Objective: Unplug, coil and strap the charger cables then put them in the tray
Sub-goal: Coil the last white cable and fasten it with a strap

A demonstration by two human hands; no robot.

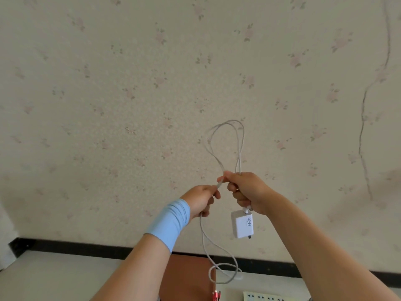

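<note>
head view:
right hand (247,192): fingers curled round loops of the white cable (227,144), held up before the wallpaper; charger block (242,223) hangs just below it.
left hand (200,202): pinches the cable's trailing length.
power strip (263,297): bottom edge.

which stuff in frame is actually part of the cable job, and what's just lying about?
Part of the job:
- white cable, half coiled, pinched by the left hand and gripped by the right hand
- charger block, hanging under the right hand

Lying about:
- power strip, bottom edge
- red item, too cut off to identify
- brown board
</note>
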